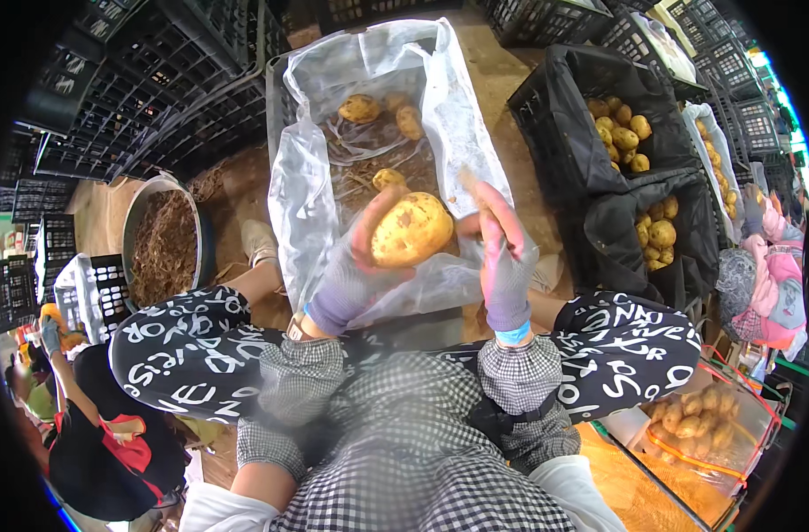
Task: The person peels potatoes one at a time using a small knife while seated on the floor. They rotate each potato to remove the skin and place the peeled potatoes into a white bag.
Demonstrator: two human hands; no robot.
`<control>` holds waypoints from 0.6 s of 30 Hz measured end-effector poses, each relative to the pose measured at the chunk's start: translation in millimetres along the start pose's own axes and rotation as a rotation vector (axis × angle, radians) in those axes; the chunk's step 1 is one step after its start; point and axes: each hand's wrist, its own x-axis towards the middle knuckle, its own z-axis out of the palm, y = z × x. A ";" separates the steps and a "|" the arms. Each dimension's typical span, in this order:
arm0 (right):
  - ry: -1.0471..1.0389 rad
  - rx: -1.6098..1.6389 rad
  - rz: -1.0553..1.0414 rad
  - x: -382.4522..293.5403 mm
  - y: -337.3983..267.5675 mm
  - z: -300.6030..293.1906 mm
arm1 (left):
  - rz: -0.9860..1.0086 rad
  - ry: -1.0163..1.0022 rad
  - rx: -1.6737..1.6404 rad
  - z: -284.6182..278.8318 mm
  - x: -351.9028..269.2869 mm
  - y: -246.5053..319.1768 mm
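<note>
My left hand (371, 272), in a fingerless grey-purple knit glove, grips a large yellow potato (412, 230) above a plastic-lined crate. Just to its right is my right hand (507, 249), gloved the same way, with its fingers apart and no object seen in it. Its fingertips are blurred. The clear plastic liner (468, 126) hangs over the walls of the crate between my feet. Inside lie a few more potatoes (360, 108) at the far end and a small potato (388, 178) just beyond my left hand. Dirt and straw-like scraps (371, 176) cover the liner's bottom.
A tub of brown scraps (165, 246) stands at left, below stacked black crates (158, 86). At right, black-lined crates hold potatoes (624, 136). A bag of potatoes (694, 419) lies at lower right. Other people sit at far left (112, 425) and far right (770, 279).
</note>
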 end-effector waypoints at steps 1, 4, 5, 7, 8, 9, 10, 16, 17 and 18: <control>0.076 -0.060 -0.005 0.5 -1.8 2.9 | 0.023 0.006 0.078 0.7 0.3 -0.5; -0.186 -0.581 -0.001 -6.8 -7.1 11.7 | 0.178 -0.017 0.374 6.9 0.3 -2.4; -0.183 -0.486 -0.061 -8.8 -3.9 21.2 | 0.160 -0.034 0.372 8.8 -0.3 -2.4; -0.136 -0.453 0.000 -10.0 0.7 23.9 | 0.152 -0.088 0.379 12.3 -1.4 -1.5; -0.138 -0.452 0.055 -11.6 3.0 21.2 | 0.130 -0.099 0.378 13.5 -2.0 -0.6; -0.096 -0.239 -0.081 -5.6 10.2 22.5 | 0.108 -0.111 0.376 14.8 -2.2 0.4; -0.078 -0.333 -0.107 -4.4 14.4 19.5 | 0.078 -0.122 0.371 15.5 -2.6 1.7; -0.161 -0.404 -0.203 -8.5 30.9 9.6 | 0.188 -0.225 0.509 13.1 -2.2 7.4; -0.180 -0.475 -0.160 -9.6 32.3 8.2 | 0.193 -0.213 0.527 13.2 -3.4 7.2; -0.214 -0.554 -0.157 -12.4 33.6 7.6 | 0.201 -0.204 0.545 12.8 -5.1 6.9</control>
